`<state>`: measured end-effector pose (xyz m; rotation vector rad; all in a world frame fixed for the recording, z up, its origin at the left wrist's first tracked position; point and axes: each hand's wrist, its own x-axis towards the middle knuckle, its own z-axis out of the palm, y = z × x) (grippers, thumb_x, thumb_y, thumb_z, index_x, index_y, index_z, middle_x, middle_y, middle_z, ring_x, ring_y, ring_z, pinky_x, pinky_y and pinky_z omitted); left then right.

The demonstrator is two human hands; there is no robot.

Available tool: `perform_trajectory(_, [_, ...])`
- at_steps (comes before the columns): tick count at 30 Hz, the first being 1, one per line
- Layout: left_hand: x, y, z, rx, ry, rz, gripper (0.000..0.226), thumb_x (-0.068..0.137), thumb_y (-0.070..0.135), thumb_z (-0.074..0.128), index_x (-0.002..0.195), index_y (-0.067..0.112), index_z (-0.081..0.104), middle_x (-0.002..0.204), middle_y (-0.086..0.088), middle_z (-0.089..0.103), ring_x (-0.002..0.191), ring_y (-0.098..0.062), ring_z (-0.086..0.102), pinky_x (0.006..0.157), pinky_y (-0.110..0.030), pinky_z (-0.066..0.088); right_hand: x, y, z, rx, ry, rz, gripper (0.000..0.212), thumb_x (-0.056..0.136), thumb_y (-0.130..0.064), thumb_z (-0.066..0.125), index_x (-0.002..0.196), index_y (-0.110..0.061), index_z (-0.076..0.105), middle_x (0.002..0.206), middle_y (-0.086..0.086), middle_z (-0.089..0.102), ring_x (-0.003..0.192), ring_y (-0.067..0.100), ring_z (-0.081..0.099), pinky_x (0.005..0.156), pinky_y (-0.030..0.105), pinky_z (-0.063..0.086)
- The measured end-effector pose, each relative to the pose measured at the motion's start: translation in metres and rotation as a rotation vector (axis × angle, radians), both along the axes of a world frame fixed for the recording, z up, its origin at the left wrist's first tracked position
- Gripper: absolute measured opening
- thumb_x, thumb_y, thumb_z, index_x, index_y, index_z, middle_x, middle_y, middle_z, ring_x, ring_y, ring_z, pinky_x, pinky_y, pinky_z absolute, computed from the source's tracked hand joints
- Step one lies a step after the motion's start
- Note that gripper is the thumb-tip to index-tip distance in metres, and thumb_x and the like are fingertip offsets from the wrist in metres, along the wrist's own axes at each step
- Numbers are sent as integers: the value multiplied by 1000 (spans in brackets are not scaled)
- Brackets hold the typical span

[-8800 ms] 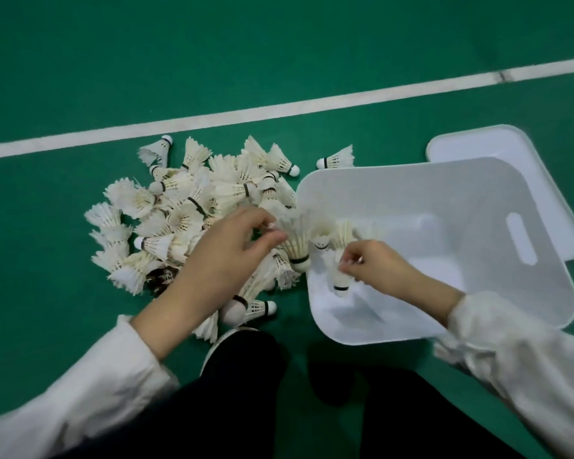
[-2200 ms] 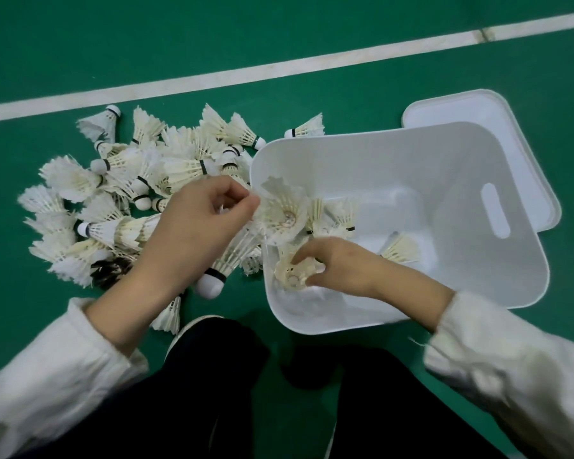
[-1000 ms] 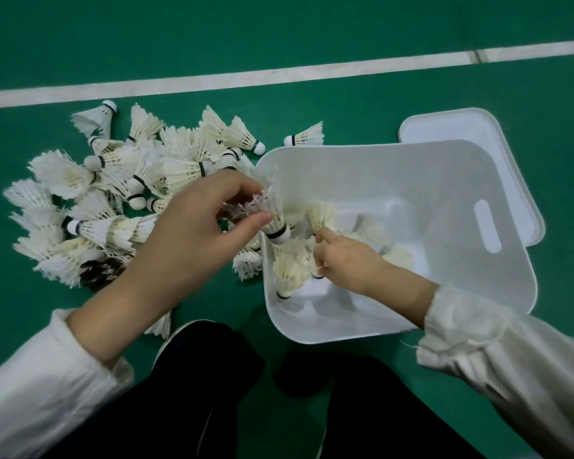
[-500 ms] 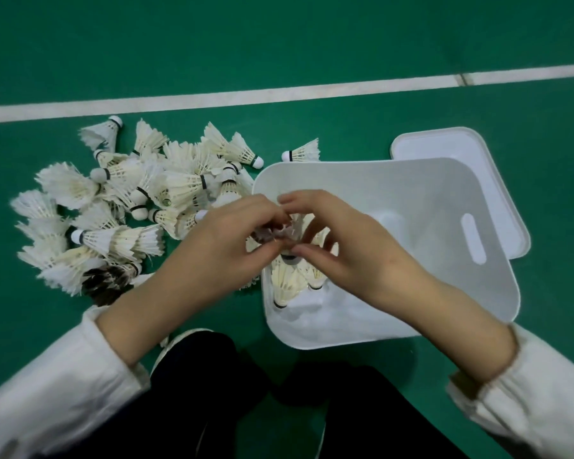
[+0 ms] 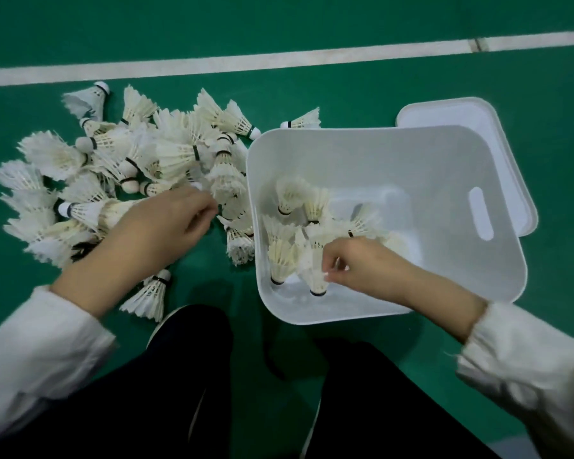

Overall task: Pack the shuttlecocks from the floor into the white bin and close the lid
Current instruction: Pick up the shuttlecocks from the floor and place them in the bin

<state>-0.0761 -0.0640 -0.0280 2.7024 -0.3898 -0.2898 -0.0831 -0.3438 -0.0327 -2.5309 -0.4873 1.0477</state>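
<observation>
A pile of white feather shuttlecocks (image 5: 140, 160) lies on the green floor left of the open white bin (image 5: 395, 154). My left hand (image 5: 159, 226) reaches into the pile's right edge, fingers curled against the feathers of one shuttlecock (image 5: 226, 183); I cannot see whether it grips it. My right hand (image 5: 358, 263) is inside the bin and pinches the feathers of a shuttlecock (image 5: 315, 276) that stands cork down. Several more shuttlecocks (image 5: 292, 197) stand or lie on the bin's floor.
The white lid (image 5: 451, 111) lies flat on the floor behind and to the right of the bin, partly under it. A white court line (image 5: 279, 58) crosses the floor beyond the pile. My black-trousered legs and a shoe (image 5: 166, 326) are just in front.
My hands met over the bin's left rim half a second ago. They have parted: the left went back to the pile, the right moved down into the bin with a shuttlecock.
</observation>
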Motion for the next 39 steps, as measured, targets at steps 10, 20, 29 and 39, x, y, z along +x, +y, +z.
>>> perform_trajectory(10, [-24,14,-54,165,220,-97,25,94,32,42,102,14,57,96,-3,57,88,-23,57,68,-31,44,3,11,-51,-117,37,237,27,82,4,48,93,-20,56,102,2,52,105,23,52,77,22,35])
perform_trajectory(20, [-30,78,-40,104,120,127,17,91,25,50,101,17,62,96,-2,62,82,-22,57,66,-33,46,23,56,83,117,-233,117,16,91,-19,53,103,-21,62,99,-7,62,85,10,55,62,14,37])
perform_trajectory(29, [-80,117,-54,22,220,269,18,92,26,48,98,15,60,96,-5,59,88,-25,58,69,-33,43,20,188,27,178,-252,364,18,90,-15,49,104,-14,62,105,6,62,99,24,57,83,36,45])
perform_trajectory(39, [-105,133,-77,-34,315,385,20,92,23,50,101,11,63,98,-8,61,90,-27,58,74,-34,45,-44,261,-63,-3,35,161,45,83,-39,60,118,-12,52,118,13,53,108,31,54,85,36,45])
